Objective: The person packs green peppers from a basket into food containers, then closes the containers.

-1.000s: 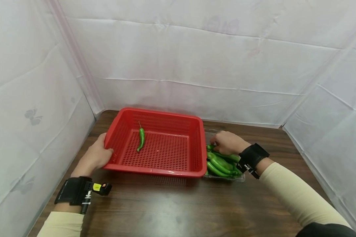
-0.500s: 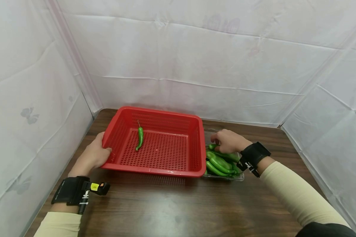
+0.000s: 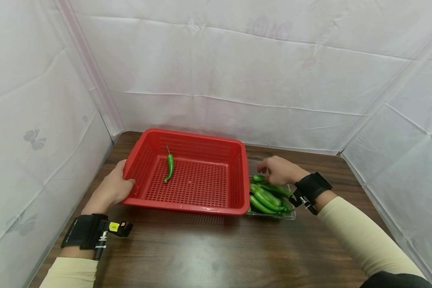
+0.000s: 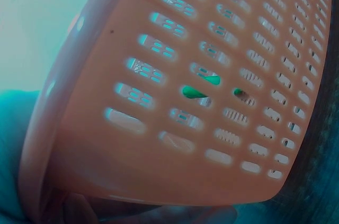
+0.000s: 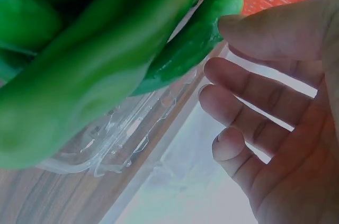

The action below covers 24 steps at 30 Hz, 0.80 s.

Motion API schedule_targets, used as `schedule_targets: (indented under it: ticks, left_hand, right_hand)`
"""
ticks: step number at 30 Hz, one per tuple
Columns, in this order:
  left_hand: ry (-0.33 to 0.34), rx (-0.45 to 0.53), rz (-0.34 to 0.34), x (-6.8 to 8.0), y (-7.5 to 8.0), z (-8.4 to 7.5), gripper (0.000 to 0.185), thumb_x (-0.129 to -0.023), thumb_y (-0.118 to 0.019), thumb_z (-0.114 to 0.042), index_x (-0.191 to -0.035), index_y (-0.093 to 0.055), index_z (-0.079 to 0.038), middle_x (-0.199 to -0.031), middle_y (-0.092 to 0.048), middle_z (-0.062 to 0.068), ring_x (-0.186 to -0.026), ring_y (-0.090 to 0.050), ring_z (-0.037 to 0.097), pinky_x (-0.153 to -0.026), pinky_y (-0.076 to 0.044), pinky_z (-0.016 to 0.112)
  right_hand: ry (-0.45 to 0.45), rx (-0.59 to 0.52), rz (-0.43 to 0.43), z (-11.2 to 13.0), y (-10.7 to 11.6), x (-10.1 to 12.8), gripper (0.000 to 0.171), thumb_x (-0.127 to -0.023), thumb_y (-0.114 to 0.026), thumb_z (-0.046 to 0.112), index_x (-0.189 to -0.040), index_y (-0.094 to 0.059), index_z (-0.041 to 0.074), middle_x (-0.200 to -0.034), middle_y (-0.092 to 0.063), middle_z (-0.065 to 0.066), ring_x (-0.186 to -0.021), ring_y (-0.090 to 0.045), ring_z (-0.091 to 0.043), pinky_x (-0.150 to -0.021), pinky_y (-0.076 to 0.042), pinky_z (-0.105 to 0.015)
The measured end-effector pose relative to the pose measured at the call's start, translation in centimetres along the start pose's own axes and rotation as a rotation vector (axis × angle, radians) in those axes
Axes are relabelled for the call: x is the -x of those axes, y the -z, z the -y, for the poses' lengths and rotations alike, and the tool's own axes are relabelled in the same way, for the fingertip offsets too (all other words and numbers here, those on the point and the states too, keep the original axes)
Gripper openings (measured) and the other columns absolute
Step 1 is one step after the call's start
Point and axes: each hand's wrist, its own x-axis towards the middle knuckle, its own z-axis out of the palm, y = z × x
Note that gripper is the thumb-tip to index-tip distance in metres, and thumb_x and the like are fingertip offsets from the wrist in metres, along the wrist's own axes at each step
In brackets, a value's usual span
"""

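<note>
In the head view, my left hand (image 3: 109, 188) grips the left rim of a red perforated plastic basket (image 3: 201, 176). One thin green chili pepper (image 3: 170, 166) lies inside, toward its left. The left wrist view is filled by the basket's outer wall (image 4: 132, 150), with green glimpsed through its holes. On the right, my right hand (image 3: 282, 170) is over a pile of green peppers (image 3: 268, 198) in a clear plastic container (image 3: 292, 216). Seen from the right wrist, the thumb (image 5: 275, 28) is right at the tip of one slim pepper (image 5: 190, 44); the other fingers are loosely bent.
The container sits close against the basket's right side on a dark wooden table (image 3: 187, 248). White sheeting (image 3: 216, 72) walls in the back and both sides. Each wrist wears a black strap (image 3: 313, 187) with a small camera.
My right hand has shifted slightly right, and a pepper by its fingertips shows more and lies a little farther right. The left hand keeps its grip on the basket.
</note>
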Motion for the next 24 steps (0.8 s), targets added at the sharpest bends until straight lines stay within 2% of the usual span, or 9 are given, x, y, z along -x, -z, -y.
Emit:
schedule_targets:
  ticks: [8, 13, 17, 20, 22, 24]
  left_hand:
    - [0.016, 0.01, -0.005, 0.5, 0.4, 0.3, 0.072, -0.104, -0.044, -0.015, -0.164, -0.007, 0.001, -0.138, -0.052, 0.037, -0.108, -0.063, 0.04, -0.081, -0.05, 0.045]
    - [0.012, 0.001, -0.017, 0.5, 0.5, 0.2, 0.072, -0.104, -0.044, -0.014, -0.164, -0.008, 0.002, -0.138, -0.052, 0.037, -0.109, -0.062, 0.041, -0.083, -0.05, 0.048]
    - [-0.011, 0.006, -0.018, 0.2, 0.2, -0.2, 0.071, -0.103, -0.045, -0.014, -0.163, -0.01, 0.002, -0.137, -0.054, 0.036, -0.105, -0.064, 0.038, -0.081, -0.052, 0.045]
    - [-0.015, 0.016, -0.016, 0.1, 0.0, -0.5, 0.071, -0.103, -0.045, -0.013, -0.163, -0.01, 0.002, -0.136, -0.055, 0.035, -0.101, -0.066, 0.035, -0.079, -0.052, 0.041]
    - [-0.006, 0.017, -0.011, 0.1, 0.0, -0.5, 0.071, -0.103, -0.044, -0.012, -0.164, -0.01, 0.002, -0.136, -0.055, 0.035, -0.101, -0.066, 0.035, -0.077, -0.052, 0.04]
    - [0.004, 0.019, -0.005, 0.2, 0.0, -0.4, 0.071, -0.103, -0.044, -0.012, -0.164, -0.01, 0.001, -0.136, -0.055, 0.036, -0.101, -0.066, 0.035, -0.077, -0.051, 0.039]
  right_hand:
    - [0.097, -0.002, -0.044, 0.4, -0.4, -0.9, 0.012, -0.091, -0.073, 0.003, -0.097, -0.077, 0.012, -0.086, -0.071, 0.0, -0.076, -0.059, -0.01, -0.072, -0.053, -0.034]
    - [0.095, 0.012, -0.037, 0.4, -0.4, -1.2, 0.009, -0.091, -0.075, 0.005, -0.097, -0.076, 0.012, -0.087, -0.072, -0.001, -0.076, -0.06, -0.011, -0.073, -0.054, -0.034]
    - [0.064, -0.004, -0.066, 0.7, 0.8, -1.2, 0.012, -0.093, -0.072, 0.005, -0.102, -0.077, 0.01, -0.092, -0.075, -0.005, -0.075, -0.062, -0.009, -0.072, -0.055, -0.034]
    - [0.066, -0.029, -0.138, 2.2, 2.5, -2.2, 0.017, -0.094, -0.067, 0.002, -0.107, -0.078, 0.008, -0.087, -0.074, -0.006, -0.067, -0.058, -0.009, -0.067, -0.051, -0.033]
    - [0.086, -0.021, -0.172, 4.0, 3.5, -3.7, 0.019, -0.095, -0.065, 0.002, -0.109, -0.077, 0.007, -0.086, -0.074, -0.005, -0.063, -0.055, -0.008, -0.064, -0.048, -0.032]
    - [0.125, -0.006, -0.167, 6.2, 4.3, -5.7, 0.018, -0.097, -0.063, 0.003, -0.109, -0.076, 0.006, -0.086, -0.073, -0.006, -0.063, -0.054, -0.009, -0.065, -0.048, -0.032]
